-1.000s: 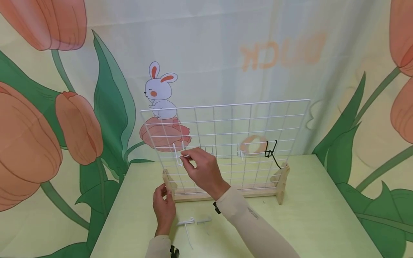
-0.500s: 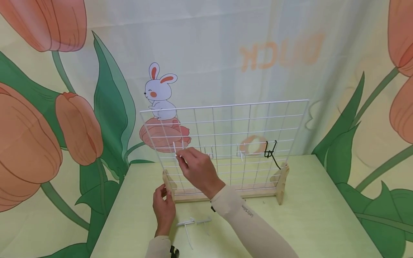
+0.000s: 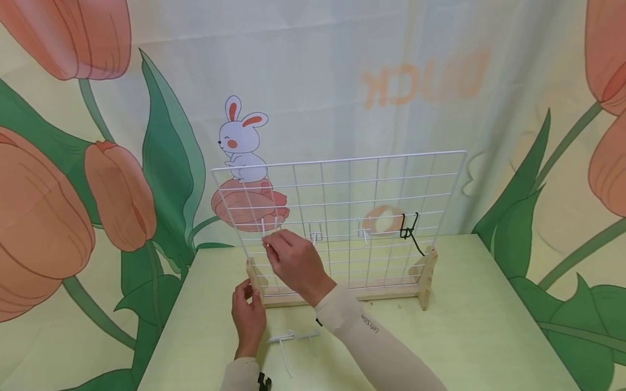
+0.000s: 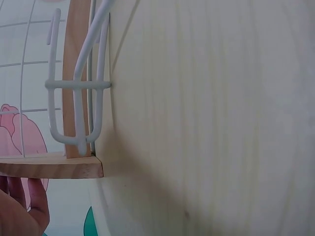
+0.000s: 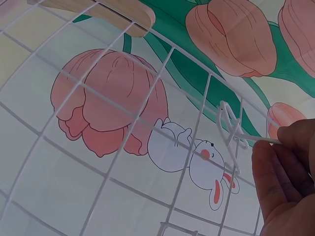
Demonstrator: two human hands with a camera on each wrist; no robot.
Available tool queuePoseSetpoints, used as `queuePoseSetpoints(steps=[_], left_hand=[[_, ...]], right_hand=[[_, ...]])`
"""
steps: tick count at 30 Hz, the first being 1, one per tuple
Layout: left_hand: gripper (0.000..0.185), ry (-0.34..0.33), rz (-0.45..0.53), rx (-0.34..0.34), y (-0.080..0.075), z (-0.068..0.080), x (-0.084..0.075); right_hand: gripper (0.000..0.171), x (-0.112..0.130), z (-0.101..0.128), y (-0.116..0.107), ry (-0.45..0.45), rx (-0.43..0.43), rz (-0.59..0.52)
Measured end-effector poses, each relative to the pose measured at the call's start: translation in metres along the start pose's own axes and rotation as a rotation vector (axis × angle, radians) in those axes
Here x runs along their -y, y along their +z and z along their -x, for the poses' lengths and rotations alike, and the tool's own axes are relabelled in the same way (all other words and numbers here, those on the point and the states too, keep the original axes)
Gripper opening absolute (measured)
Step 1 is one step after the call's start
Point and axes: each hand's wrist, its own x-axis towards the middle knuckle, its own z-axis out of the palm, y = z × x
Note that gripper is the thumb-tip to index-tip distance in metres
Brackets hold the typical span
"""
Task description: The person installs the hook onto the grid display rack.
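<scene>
In the head view my right hand [image 3: 295,263] pinches the thin prong of a white wire hook [image 5: 229,130] between thumb and fingertips. The hook lies against the left part of a white wire grid panel [image 3: 337,161]; its two upper ends show above my fingers. Whether it is caught on the wires cannot be told. Lower down, my left hand [image 3: 248,320] holds the left foot [image 4: 54,168] of the panel's wooden stand, with its fingers at the outer side. Another white hook [image 4: 78,110] lies on the table close to that hand.
Two more white hooks hang on the grid, at its middle [image 3: 315,234] and right of it [image 3: 364,233]. A black hook [image 3: 407,231] hangs near the right edge. A second loose white hook [image 3: 308,335] lies on the pale table [image 3: 489,326]. A printed curtain [image 3: 313,81] stands behind.
My right hand has moved left and slightly down along the grid with the hook's prong, uncovering the middle white hook. My left hand has stayed in place.
</scene>
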Motion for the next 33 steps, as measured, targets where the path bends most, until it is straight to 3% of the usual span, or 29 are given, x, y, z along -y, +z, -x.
queuePoseSetpoints(steps=[14,33], left_hand=[[0.033,0.001,-0.003,-0.010,0.003,0.004,0.001],[0.032,0.040,-0.010,-0.032,0.003,-0.001,0.003]], right_hand=[[0.011,0.000,0.019,0.009,-0.002,-0.001,0.002],[0.009,-0.003,0.037,0.003,-0.014,-0.037,-0.039]])
